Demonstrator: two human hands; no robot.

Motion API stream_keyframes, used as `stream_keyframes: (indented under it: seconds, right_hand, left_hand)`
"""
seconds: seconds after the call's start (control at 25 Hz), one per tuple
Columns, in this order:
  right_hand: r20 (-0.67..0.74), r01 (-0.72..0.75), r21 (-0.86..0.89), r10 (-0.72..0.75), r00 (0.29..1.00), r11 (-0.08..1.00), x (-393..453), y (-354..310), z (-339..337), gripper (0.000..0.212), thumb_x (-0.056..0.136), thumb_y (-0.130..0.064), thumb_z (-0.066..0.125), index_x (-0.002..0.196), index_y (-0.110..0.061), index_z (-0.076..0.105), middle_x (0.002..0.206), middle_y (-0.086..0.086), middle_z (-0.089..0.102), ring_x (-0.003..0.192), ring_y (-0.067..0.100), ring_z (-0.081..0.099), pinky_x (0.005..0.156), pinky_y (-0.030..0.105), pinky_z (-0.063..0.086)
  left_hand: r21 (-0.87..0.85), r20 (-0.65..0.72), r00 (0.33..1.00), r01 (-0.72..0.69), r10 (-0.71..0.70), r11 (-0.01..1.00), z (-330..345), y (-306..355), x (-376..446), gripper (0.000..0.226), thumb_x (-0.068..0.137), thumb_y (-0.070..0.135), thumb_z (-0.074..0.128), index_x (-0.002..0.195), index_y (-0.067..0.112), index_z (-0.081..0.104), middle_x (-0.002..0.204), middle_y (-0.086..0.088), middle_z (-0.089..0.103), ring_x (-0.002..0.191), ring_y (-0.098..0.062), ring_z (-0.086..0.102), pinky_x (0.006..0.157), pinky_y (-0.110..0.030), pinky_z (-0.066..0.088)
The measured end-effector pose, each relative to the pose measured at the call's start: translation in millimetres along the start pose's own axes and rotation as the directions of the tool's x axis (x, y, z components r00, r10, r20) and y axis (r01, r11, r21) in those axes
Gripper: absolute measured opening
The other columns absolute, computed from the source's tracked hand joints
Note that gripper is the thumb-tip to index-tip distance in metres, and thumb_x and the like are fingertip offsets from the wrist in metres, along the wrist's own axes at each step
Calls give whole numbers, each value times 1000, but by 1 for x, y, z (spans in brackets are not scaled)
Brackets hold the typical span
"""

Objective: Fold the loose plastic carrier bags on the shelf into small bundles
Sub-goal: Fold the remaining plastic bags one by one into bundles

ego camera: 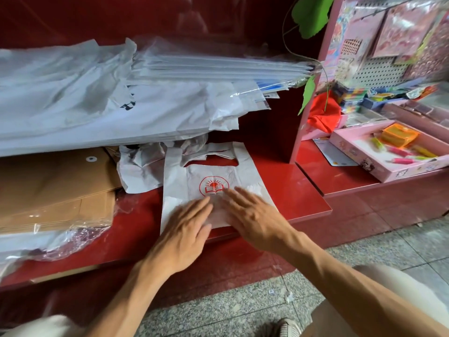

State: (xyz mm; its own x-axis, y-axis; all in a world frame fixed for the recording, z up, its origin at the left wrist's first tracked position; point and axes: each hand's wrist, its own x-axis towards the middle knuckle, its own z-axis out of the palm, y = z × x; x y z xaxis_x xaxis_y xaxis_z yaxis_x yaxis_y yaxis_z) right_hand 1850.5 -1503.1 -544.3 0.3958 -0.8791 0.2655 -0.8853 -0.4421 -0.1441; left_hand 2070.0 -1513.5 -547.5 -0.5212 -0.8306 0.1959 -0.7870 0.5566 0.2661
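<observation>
A carrier bag [213, 181] is laid flat on the shelf [296, 190], crumpled bags [143, 166] behind and to its left, envelopes [56, 188] further left, a tray [388, 152] to its right.

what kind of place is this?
Probably a small stationery or gift shop. A pegboard rack hangs packaged sticker sheets, a pink tray displays small colourful items, and the red shelf stores stacked carrier bags and brown envelopes.

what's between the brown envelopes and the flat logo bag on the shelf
In the head view, a crumpled white carrier bag lies between the brown envelopes and the flat logo bag, with bare red shelf nearer the front.
</observation>
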Motion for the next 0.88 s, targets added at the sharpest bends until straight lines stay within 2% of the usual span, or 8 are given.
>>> stream_keyframes:
  seconds: [0.08,0.2,0.32,0.44,0.52,0.56,0.68,0.88]
  right_hand:
    - [206,-120,47,108,973,992,0,4,-2,74,96,-66,21,157,-24,13,164,-2,5,151,19,4,120,32,-1]
    - [390,-202,-45,203,898,978,-4,22,-25,104,75,-87,29,155,-30,-6,160,-13,-16,148,9,-13,121,34,-6]
    - [372,-84,-25,87,924,996,-13,28,-43,93,82,-49,68,155,-31,15,161,-15,9,147,7,15,120,34,19]
    - [322,-252,236,169,932,939,-16,39,-57,42,82,-15,71,121,-29,67,118,-14,66,97,1,62,81,13,48]
    - [255,-439,421,361,897,793,-12,47,-63,7,83,-17,71,76,-16,71,66,-5,62,54,11,51,53,28,39]
    - [221,-500,470,452,864,727,-10,49,-61,23,83,-19,71,64,-9,63,57,-1,51,49,13,41,50,29,30]
    - [182,-603,450,593,784,659,-3,43,-46,32,85,-23,68,59,-8,57,55,5,44,50,15,37,48,28,23]
    - [-111,-598,72,602,790,798,-1,28,-33,25,84,-31,66,104,-16,59,96,2,60,83,25,56,63,30,38]
  left_hand:
    - [31,163,979,118,-122,993,2,-6,-1,92,76,86,5,155,38,7,156,16,-12,150,-14,-9,120,-37,-6]
    - [158,276,945,137,-177,978,-16,-20,-6,103,74,86,40,150,44,-16,152,18,-29,145,-10,-25,120,-46,-10]
    - [90,172,983,48,-63,995,-30,-27,-19,98,73,50,75,152,42,18,160,17,16,148,-8,18,119,-36,18]
    - [-316,112,968,247,-223,916,-50,-28,-31,61,77,32,76,133,40,53,122,27,63,117,6,55,99,-16,38]
    - [-586,182,895,432,-408,686,-54,-28,-30,42,79,28,79,115,41,63,98,30,69,98,12,61,82,-10,41]
    - [-635,141,859,460,-491,621,-51,-31,-26,31,77,27,81,103,37,67,88,25,72,92,5,65,76,-15,45]
    - [-633,78,767,532,-637,563,-43,-30,-19,14,79,20,77,89,26,68,74,7,73,84,-23,70,78,-40,53]
    - [-236,-212,811,498,-545,834,-34,-25,-17,47,75,28,77,116,22,54,91,5,64,84,-19,62,68,-33,44]
